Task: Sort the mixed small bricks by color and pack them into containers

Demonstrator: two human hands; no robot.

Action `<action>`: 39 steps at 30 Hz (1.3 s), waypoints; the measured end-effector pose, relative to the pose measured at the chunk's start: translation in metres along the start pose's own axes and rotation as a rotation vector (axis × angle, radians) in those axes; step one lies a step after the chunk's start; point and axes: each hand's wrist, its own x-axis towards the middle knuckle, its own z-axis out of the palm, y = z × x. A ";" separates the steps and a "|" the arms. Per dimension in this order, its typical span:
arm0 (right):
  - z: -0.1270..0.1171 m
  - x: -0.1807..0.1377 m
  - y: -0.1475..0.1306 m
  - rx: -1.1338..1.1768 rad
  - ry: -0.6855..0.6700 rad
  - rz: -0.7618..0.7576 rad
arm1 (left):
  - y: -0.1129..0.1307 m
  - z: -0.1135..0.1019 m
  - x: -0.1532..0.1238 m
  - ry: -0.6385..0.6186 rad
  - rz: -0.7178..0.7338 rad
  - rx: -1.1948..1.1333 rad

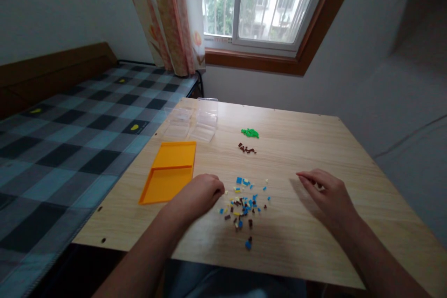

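A mixed scatter of small toy bricks (246,205), blue, brown, yellow and cream, lies on the wooden table. My left hand (206,191) is closed at the left edge of this scatter, with its fingers curled down; what they hold, if anything, is hidden. Off to the right of the bricks, my right hand (323,188) hovers over the table with thumb and forefinger pinched together. Anything between those fingertips is too small to make out. Beyond the scatter sit a little group of brown bricks (247,149) and a heap of green pieces (250,133).
To the left rests an orange two-part tray (171,167). Clear plastic boxes (206,121) stand at the table's far left corner. A bed with a checked cover (104,125) adjoins the table's left side. A window (258,4) and curtain (174,18) are behind.
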 end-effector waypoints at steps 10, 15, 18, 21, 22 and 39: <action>0.007 -0.041 -0.051 -0.032 -0.099 -0.282 | -0.015 -0.005 0.052 0.103 -0.200 0.284; 0.035 -0.052 -0.084 -0.048 -0.212 -0.408 | -0.015 -0.009 0.088 0.163 -0.222 0.325; 0.046 -0.052 -0.093 0.001 -0.232 -0.403 | -0.016 -0.007 0.107 0.218 -0.208 0.260; 0.052 -0.053 -0.096 0.023 -0.292 -0.371 | -0.016 -0.007 0.115 0.291 -0.165 0.152; 0.054 -0.053 -0.097 0.024 -0.304 -0.364 | -0.014 -0.008 0.114 0.319 -0.163 0.124; 0.075 -0.055 -0.102 0.018 -0.272 -0.405 | 0.034 0.043 -0.050 0.218 -0.148 -0.104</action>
